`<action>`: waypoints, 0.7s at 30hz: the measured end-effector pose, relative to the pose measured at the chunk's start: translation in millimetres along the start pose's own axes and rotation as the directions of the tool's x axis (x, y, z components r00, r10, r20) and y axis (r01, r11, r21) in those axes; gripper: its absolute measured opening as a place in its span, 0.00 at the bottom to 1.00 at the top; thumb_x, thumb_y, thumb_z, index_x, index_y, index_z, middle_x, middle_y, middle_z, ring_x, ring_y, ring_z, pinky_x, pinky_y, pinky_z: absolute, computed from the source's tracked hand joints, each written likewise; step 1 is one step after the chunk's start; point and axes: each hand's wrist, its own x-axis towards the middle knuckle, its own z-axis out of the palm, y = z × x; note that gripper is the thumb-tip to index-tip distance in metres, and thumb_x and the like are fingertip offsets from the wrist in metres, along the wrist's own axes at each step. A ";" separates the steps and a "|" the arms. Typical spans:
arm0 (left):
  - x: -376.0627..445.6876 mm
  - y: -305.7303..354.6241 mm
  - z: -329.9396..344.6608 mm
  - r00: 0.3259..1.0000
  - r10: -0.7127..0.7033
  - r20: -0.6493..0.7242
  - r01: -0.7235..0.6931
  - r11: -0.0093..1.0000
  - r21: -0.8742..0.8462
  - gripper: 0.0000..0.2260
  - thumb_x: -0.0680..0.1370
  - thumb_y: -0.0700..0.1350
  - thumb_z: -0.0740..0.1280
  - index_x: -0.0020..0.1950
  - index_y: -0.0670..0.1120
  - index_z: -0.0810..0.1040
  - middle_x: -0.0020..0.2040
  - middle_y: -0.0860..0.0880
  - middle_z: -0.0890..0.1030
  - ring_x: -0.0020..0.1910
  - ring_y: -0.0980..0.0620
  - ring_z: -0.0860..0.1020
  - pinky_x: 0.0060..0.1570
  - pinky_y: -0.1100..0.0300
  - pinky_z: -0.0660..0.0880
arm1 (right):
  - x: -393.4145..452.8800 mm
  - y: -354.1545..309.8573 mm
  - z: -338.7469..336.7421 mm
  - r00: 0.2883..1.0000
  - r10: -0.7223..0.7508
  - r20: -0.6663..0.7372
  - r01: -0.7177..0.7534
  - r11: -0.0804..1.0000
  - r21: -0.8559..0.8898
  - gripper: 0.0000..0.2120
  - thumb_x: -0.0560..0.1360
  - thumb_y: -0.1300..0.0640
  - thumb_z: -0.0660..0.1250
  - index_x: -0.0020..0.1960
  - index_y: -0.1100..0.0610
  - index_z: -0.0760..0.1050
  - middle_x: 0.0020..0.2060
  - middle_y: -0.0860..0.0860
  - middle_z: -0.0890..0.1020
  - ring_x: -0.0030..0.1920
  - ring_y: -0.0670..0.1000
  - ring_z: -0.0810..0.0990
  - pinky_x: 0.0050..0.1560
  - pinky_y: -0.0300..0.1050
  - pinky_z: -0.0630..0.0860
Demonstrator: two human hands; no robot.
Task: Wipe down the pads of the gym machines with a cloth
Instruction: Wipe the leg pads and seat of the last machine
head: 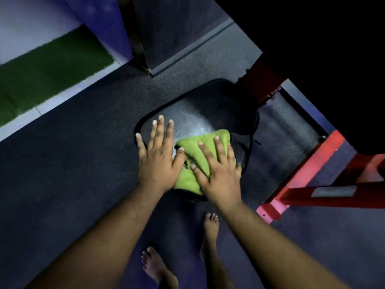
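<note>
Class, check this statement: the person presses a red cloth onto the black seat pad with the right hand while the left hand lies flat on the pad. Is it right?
Not quite: the cloth is green, not red, as the head view shows. The rest holds: the right hand presses it onto the black seat pad, and the left hand lies flat on the pad.

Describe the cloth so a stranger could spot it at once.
Find the red machine frame; left of it sits a black seat pad. On the pad's near half, the cloth lies bunched under the right hand. It is the only bright green thing there.
</note>
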 end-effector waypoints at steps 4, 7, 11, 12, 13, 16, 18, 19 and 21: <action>38.7 3.2 9.7 0.996 0.010 0.085 -0.032 0.965 0.261 0.36 0.80 0.64 0.41 0.84 0.48 0.39 0.84 0.47 0.38 0.83 0.49 0.39 0.77 0.35 0.34 | 85.9 35.3 -23.9 0.998 0.041 0.047 -0.038 0.997 -0.066 0.32 0.79 0.34 0.60 0.79 0.31 0.51 0.83 0.41 0.42 0.82 0.55 0.37 0.67 0.84 0.51; 43.6 3.4 15.9 0.997 -0.001 0.082 -0.031 0.926 0.377 0.37 0.79 0.65 0.43 0.84 0.47 0.43 0.84 0.46 0.42 0.83 0.48 0.43 0.77 0.33 0.40 | 152.1 50.7 -47.6 0.986 0.167 -0.006 -0.167 0.985 -0.032 0.31 0.79 0.34 0.59 0.79 0.32 0.52 0.83 0.44 0.48 0.82 0.58 0.46 0.71 0.81 0.52; 45.3 7.6 19.5 0.997 -0.025 0.071 -0.007 0.910 0.414 0.38 0.78 0.65 0.47 0.84 0.48 0.45 0.85 0.47 0.45 0.83 0.48 0.47 0.77 0.33 0.43 | 132.0 43.4 -44.5 0.994 0.104 -0.043 -0.108 0.988 -0.114 0.31 0.78 0.33 0.54 0.80 0.35 0.54 0.83 0.48 0.53 0.81 0.59 0.52 0.74 0.72 0.58; 44.9 7.7 18.1 0.997 -0.032 0.069 0.000 0.908 0.419 0.38 0.78 0.65 0.47 0.84 0.48 0.46 0.85 0.47 0.46 0.83 0.48 0.47 0.77 0.32 0.44 | 103.8 37.9 -38.6 0.999 0.029 -0.027 -0.033 0.990 -0.139 0.32 0.77 0.34 0.53 0.80 0.36 0.55 0.83 0.48 0.53 0.82 0.59 0.52 0.74 0.71 0.58; 44.8 8.2 17.8 0.997 -0.032 0.066 0.001 0.908 0.420 0.38 0.78 0.65 0.48 0.84 0.47 0.47 0.85 0.46 0.46 0.83 0.47 0.48 0.77 0.32 0.45 | 77.5 37.2 -33.7 0.999 -0.037 0.022 0.040 0.988 -0.151 0.32 0.77 0.34 0.53 0.80 0.36 0.55 0.83 0.49 0.52 0.82 0.60 0.51 0.74 0.71 0.58; 46.3 13.2 14.4 0.995 -0.048 0.090 0.006 0.908 0.419 0.39 0.78 0.65 0.48 0.84 0.47 0.48 0.85 0.46 0.47 0.83 0.47 0.49 0.76 0.31 0.46 | 92.8 46.6 -42.0 0.981 -0.132 0.141 0.157 0.971 -0.179 0.33 0.78 0.34 0.54 0.81 0.36 0.51 0.83 0.48 0.49 0.82 0.61 0.46 0.73 0.77 0.53; 46.6 13.2 14.8 0.995 -0.047 0.086 0.006 0.906 0.423 0.38 0.78 0.65 0.48 0.84 0.47 0.48 0.85 0.46 0.47 0.83 0.47 0.49 0.76 0.31 0.47 | 151.0 39.2 -47.4 0.986 -0.118 0.117 0.144 0.959 -0.243 0.33 0.78 0.35 0.55 0.81 0.35 0.50 0.83 0.48 0.48 0.82 0.63 0.46 0.71 0.80 0.53; 46.9 11.2 15.7 0.995 -0.052 0.083 0.012 0.904 0.427 0.38 0.78 0.65 0.49 0.84 0.47 0.48 0.85 0.46 0.47 0.83 0.46 0.49 0.76 0.31 0.47 | 184.3 29.9 -47.5 0.993 -0.075 0.090 0.093 0.972 -0.217 0.33 0.79 0.36 0.57 0.81 0.36 0.51 0.83 0.49 0.50 0.81 0.64 0.50 0.70 0.80 0.56; 48.4 11.7 15.7 0.996 -0.049 0.080 0.009 0.901 0.433 0.39 0.78 0.64 0.51 0.84 0.46 0.49 0.85 0.46 0.48 0.83 0.46 0.49 0.76 0.31 0.47 | 228.8 6.8 -50.4 0.995 0.092 0.033 -0.086 0.986 -0.141 0.32 0.79 0.36 0.59 0.80 0.37 0.55 0.82 0.50 0.55 0.77 0.65 0.58 0.69 0.75 0.60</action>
